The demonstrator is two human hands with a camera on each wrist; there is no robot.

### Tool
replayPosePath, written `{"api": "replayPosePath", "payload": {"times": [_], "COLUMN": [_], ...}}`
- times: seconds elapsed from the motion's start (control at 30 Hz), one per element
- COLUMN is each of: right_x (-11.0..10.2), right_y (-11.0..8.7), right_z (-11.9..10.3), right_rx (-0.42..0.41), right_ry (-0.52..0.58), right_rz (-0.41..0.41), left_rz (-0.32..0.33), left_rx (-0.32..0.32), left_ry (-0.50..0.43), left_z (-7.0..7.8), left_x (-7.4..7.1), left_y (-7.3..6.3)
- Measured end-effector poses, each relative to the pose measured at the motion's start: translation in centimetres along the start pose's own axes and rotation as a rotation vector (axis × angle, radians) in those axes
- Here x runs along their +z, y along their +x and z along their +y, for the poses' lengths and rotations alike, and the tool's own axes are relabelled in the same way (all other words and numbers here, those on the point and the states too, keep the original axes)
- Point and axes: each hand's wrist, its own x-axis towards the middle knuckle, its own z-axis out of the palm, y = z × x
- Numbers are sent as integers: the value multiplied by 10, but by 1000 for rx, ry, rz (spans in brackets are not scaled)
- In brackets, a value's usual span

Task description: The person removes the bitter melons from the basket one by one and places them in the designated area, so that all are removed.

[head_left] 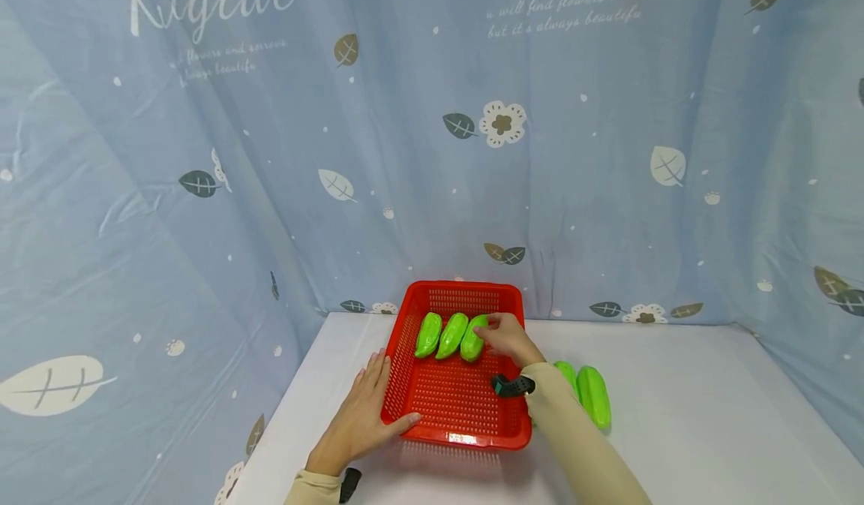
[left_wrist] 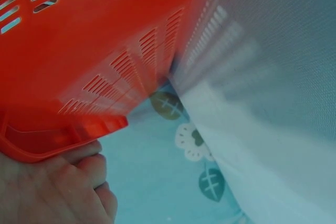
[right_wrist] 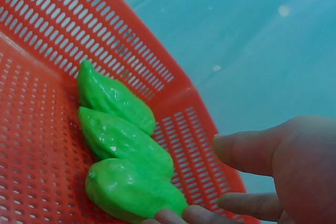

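Note:
A red perforated plastic basket [head_left: 445,400] stands on the white table. Inside, along its far end, three glossy green gourd-like vegetables lie side by side: the left one [head_left: 428,335], the middle one [head_left: 451,335] and the right one [head_left: 474,338]. My right hand [head_left: 509,338] reaches over the basket's right side, fingertips at the right vegetable. In the right wrist view its thumb and fingers are spread apart, with fingertips at the near end of that vegetable [right_wrist: 131,190]. My left hand [head_left: 364,411] rests along the basket's left side, thumb over the front rim, fingers extended along the outside.
More green vegetables [head_left: 594,398] lie on the table right of the basket, partly hidden by my right sleeve [head_left: 574,430]. A blue patterned curtain [head_left: 418,152] hangs right behind the table and along its left side.

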Motion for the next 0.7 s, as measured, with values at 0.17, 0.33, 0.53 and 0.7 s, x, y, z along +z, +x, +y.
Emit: {"api": "replayPosePath", "payload": {"times": [0.17,0.33,0.53,0.7], "right_x": [2,4,6,9], "right_y": [7,13,17,20], "right_z": [1,3,5,7], "right_rx": [27,46,73,79], "right_ry": [-41,-89,-131,-175], "right_rz": [1,14,37,51], "left_rz": [6,6,-4,-4], "left_rx": [6,6,5,3], "left_ry": [-1,-3,-4,1], "left_z": [0,0,2,3], "left_x": [0,0,-1,-3], "left_y": [0,1,2,0]}}
